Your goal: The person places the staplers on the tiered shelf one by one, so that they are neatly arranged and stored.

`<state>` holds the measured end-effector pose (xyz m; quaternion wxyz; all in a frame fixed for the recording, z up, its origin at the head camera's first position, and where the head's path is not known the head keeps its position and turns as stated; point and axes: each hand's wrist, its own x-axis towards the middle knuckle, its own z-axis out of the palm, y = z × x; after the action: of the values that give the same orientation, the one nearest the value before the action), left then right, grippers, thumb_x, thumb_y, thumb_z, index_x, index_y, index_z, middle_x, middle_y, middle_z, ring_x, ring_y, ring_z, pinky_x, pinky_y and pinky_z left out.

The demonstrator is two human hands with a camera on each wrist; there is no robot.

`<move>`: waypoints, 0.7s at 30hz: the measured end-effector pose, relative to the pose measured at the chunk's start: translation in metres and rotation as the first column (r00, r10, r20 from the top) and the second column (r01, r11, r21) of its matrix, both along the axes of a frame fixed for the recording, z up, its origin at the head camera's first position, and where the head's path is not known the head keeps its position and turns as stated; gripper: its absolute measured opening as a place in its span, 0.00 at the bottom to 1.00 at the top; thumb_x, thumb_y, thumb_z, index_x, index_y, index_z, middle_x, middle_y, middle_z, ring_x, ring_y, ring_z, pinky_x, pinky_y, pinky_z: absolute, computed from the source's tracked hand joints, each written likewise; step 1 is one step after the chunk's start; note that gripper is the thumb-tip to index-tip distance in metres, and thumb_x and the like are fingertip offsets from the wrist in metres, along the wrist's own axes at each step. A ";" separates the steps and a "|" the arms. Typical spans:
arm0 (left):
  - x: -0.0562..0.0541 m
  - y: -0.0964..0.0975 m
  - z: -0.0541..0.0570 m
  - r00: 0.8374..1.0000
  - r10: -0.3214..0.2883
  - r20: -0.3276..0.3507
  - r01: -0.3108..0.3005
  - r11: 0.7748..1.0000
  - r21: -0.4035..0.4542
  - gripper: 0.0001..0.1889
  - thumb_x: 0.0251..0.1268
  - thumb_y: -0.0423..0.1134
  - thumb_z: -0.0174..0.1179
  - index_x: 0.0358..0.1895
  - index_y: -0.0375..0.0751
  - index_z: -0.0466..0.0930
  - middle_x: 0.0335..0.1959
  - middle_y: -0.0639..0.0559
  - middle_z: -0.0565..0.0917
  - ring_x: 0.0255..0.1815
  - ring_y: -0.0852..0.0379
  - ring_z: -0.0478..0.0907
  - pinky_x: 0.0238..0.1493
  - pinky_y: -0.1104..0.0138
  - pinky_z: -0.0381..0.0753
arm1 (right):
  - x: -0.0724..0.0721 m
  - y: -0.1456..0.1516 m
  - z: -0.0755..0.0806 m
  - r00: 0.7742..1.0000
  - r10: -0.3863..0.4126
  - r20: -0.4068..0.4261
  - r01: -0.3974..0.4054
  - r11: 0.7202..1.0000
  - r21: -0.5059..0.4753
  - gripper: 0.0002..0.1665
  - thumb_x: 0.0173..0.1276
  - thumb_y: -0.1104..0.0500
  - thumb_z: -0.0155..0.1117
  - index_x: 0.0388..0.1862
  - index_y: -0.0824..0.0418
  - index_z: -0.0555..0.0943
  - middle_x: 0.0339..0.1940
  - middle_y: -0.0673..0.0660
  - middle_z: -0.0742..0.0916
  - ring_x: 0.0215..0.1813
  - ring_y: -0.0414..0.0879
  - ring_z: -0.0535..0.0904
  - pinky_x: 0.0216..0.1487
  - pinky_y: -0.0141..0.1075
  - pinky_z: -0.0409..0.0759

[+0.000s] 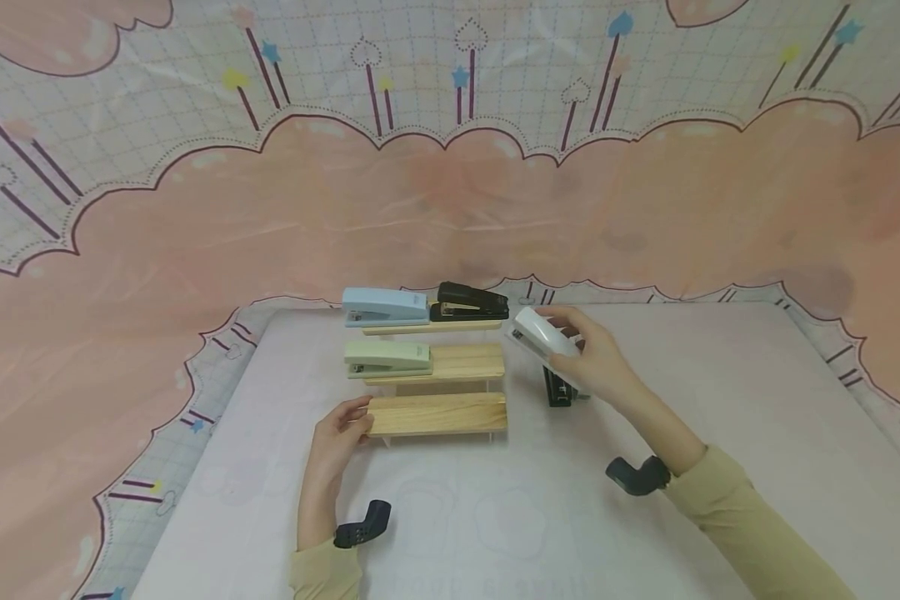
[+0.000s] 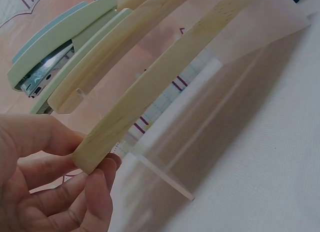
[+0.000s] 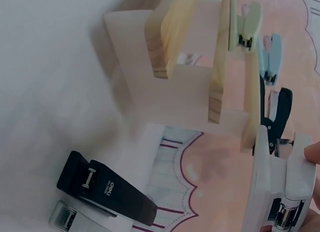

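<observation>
My right hand [image 1: 596, 358] holds a white stapler [image 1: 543, 332] in the air, right of a three-tier wooden display stand [image 1: 438, 415]. In the right wrist view the white stapler [image 3: 272, 177] shows its metal front, and only the fingertips appear. My left hand [image 1: 339, 433] pinches the left end of the stand's lowest step [image 2: 145, 97] between thumb and fingers. A light blue stapler [image 1: 385, 307] and a black stapler [image 1: 471, 302] sit side by side on the top step. On the middle step's left half rests a pale green stapler [image 1: 387, 358].
Below my right hand, another black stapler [image 3: 107, 187] lies on the white table [image 1: 450, 517], beside a partly visible pale stapler [image 3: 75, 219]. Translucent side supports [image 3: 175, 92] hold up the wooden steps. A patterned cloth [image 1: 450, 208] hangs behind the table.
</observation>
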<state>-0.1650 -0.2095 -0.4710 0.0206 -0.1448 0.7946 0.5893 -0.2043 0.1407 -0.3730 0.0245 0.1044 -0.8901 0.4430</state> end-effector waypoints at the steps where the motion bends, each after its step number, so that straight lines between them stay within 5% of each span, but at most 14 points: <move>1: 0.000 0.000 0.000 1.000 0.000 -0.001 0.000 1.000 0.002 0.21 0.66 0.32 0.54 0.62 0.37 0.73 0.54 0.38 0.78 0.38 0.65 0.75 0.39 0.74 0.77 | -0.001 -0.002 0.000 1.000 0.006 -0.002 -0.006 1.000 0.004 0.38 0.57 0.68 0.61 0.68 0.49 0.69 0.62 0.62 0.78 0.56 0.58 0.73 0.53 0.53 0.76; 21: 0.000 0.002 0.001 1.000 0.018 0.006 -0.018 1.000 0.002 0.21 0.65 0.33 0.55 0.62 0.38 0.74 0.55 0.38 0.79 0.38 0.65 0.77 0.41 0.73 0.77 | -0.004 -0.021 0.008 0.991 0.124 -0.042 -0.124 0.992 0.005 0.37 0.53 0.69 0.62 0.65 0.54 0.72 0.60 0.60 0.80 0.55 0.55 0.75 0.56 0.50 0.75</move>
<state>-0.1650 -0.2078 -0.4701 0.0179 -0.1539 0.7924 0.5899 -0.2078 0.1196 -0.3651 0.0158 0.1689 -0.8817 0.4403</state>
